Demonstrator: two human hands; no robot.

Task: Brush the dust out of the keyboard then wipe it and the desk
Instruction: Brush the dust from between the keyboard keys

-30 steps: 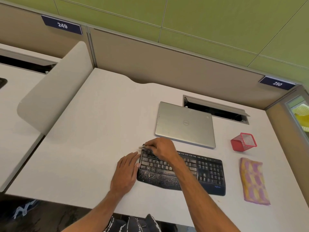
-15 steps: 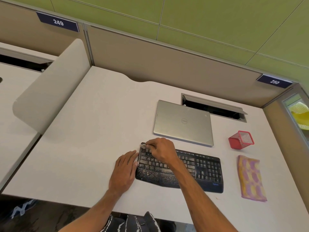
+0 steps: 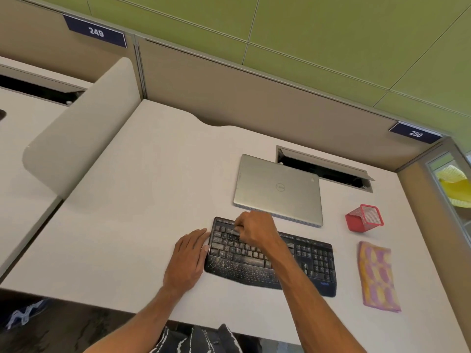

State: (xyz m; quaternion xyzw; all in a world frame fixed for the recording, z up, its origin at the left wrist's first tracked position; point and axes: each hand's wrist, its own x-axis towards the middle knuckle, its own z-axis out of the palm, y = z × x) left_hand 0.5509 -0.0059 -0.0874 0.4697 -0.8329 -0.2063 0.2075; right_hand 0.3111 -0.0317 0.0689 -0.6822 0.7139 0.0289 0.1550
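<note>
A black keyboard speckled with pale dust lies on the white desk near its front edge. My right hand hovers over the keyboard's upper left keys and grips a small brush, whose pale tip touches the keys. Only that tip shows; the handle is hidden in my fist. My left hand lies flat on the desk with straight fingers against the keyboard's left edge. A pink and yellow cloth lies on the desk to the right of the keyboard.
A shut silver laptop sits just behind the keyboard. A red mesh pen cup lies on its side at the right. An open cable hatch is behind the laptop. A curved divider panel borders the desk's left side.
My right hand with the brush has moved a little to the right and toward me, from the keyboard's top left corner onto the keys. My left hand stays put.
</note>
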